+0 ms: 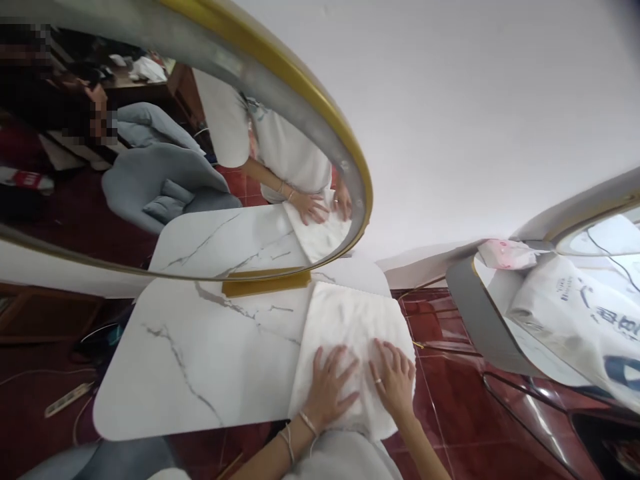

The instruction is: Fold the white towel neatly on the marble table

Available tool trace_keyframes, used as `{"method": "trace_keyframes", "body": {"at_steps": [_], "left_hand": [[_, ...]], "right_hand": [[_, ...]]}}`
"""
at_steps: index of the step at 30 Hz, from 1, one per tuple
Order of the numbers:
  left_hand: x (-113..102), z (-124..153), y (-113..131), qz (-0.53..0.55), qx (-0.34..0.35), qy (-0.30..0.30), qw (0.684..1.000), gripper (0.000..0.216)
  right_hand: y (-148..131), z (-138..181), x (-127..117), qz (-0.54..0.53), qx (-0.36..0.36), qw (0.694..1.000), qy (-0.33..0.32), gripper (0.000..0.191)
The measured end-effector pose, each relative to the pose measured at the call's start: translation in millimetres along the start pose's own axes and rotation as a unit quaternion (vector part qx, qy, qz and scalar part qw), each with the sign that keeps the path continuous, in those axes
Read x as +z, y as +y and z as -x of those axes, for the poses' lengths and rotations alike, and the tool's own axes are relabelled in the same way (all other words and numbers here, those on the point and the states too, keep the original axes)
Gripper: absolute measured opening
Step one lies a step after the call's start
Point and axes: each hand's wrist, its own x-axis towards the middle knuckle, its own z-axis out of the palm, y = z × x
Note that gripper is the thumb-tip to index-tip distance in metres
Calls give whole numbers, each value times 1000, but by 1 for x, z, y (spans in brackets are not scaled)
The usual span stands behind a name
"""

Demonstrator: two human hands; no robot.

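Observation:
A white cloth, which looks like a towel, lies spread over the right end of a white marbled table. Its near edge reaches my lap. On the left part of the cloth rests my left hand, palm down with the fingers spread; bracelets circle that wrist. My right hand presses flat near the cloth's right edge, fingers stretched out, a ring on one finger. Neither hand grips anything. Slight creases run through the cloth between the hands.
A gold-rimmed mirror stands at the table's back, reflecting my hands, a grey chair and a seated person. At right, another table carries a tissue pack and a printed white bag. A power strip lies on the floor.

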Motion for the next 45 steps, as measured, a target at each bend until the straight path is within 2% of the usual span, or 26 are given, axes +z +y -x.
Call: {"method": "trace_keyframes", "body": {"at_steps": [3, 5, 8, 11, 15, 17, 20, 22, 26, 28, 34, 39, 42, 45], "left_hand": [[-1, -39, -22, -16, -198, 96, 975, 48], [-3, -69, -40, -4, -275, 139, 951, 43], [-10, -101, -64, 40, -272, 169, 947, 34], [-19, -107, -84, 51, -258, 190, 946, 35], [-28, -92, -103, 30, -314, 244, 917, 40], [-29, -84, -109, 4, -323, 250, 913, 44], [-27, -74, -114, -43, -267, 189, 944, 60], [-27, -69, -119, -61, -250, 149, 955, 60], [-36, -56, -135, -68, -276, 139, 949, 56], [-44, -47, -145, -68, -280, 141, 947, 55], [-71, -3, -191, -91, -320, 153, 931, 55], [-92, 38, -235, -113, -371, 179, 904, 57], [-97, 45, -243, -120, -338, 171, 917, 55], [-91, 31, -231, -108, -238, 109, 959, 55]], "right_hand": [[9, -45, 6, -14, 61, 997, 53, 61], [11, -70, 13, -14, 89, 992, 93, 62], [7, -88, 24, -34, 131, 982, 133, 48], [-9, -92, 35, -88, 148, 977, 129, 40], [-52, -107, 50, -136, 110, 979, 105, 36], [-77, -119, 57, -153, 85, 980, 95, 36], [-112, -134, 63, -149, 48, 985, 78, 39], [-129, -139, 63, -133, 4, 989, 58, 44], [-154, -138, 63, -105, -112, 988, 9, 58], [-170, -137, 64, -97, -146, 984, -11, 59], [-242, -131, 79, -99, -204, 972, -66, 58], [-302, -125, 89, -137, -264, 952, -69, 54], [-304, -124, 89, -144, -271, 950, -62, 52], [-273, -125, 85, -126, -235, 963, -46, 51]]}}
